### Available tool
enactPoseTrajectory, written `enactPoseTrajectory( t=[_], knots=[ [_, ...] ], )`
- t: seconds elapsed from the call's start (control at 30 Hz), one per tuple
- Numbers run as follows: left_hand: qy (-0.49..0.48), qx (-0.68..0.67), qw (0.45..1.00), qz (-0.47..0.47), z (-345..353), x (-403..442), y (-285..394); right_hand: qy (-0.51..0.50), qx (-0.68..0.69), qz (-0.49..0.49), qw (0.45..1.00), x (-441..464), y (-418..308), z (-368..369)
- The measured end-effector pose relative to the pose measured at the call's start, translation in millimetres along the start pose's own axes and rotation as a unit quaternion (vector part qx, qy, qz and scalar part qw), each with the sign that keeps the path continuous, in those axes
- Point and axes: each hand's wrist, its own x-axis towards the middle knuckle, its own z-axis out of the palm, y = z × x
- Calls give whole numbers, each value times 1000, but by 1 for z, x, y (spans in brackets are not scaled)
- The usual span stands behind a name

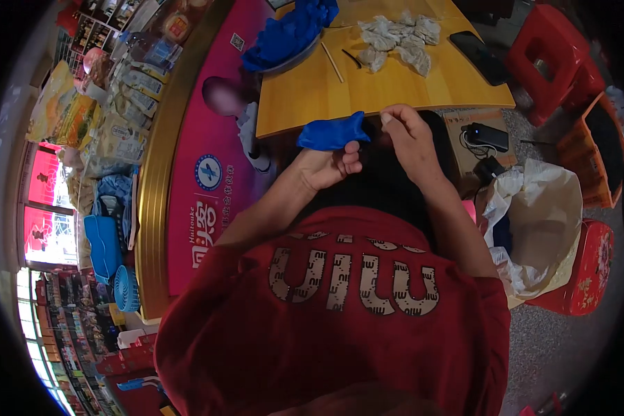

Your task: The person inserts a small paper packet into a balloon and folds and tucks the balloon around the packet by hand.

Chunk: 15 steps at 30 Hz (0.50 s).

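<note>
A blue pouch (333,133) lies across my left hand (326,166), whose fingers are curled round its lower side near the table's front edge. To its right, my right hand (408,139) is raised with thumb and fingertips pressed together; anything between them is too small to make out. On the wooden table (291,104) are a bowl (295,64) heaped with blue cloth-like pieces (284,38), several small clear bags (399,38) of pale contents, a thin stick (331,62) and a small dark curved item (351,59).
A black phone (478,58) lies at the table's right edge. Right of me are a cardboard box (464,125) with a black device (487,137), a lined bin (541,222), a red stool (551,55) and an orange basket (593,152). Packed goods stand left.
</note>
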Motion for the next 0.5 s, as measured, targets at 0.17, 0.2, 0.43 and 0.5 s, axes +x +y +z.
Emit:
enactPoseTrajectory(
  t=[0.17,0.2,0.43,0.5],
  knots=[
    [19,-3,1000,-15,2,-3,1,-148,78,91,982,-4,-6,-1],
    [26,7,1000,-12,0,-3,1,-153,74,89,981,-5,-5,0],
    [27,-8,1000,-9,-1,-2,-3,-168,56,72,982,-3,3,-1],
    [12,28,1000,4,-3,0,0,-165,74,79,980,-3,3,-1]
  ],
)
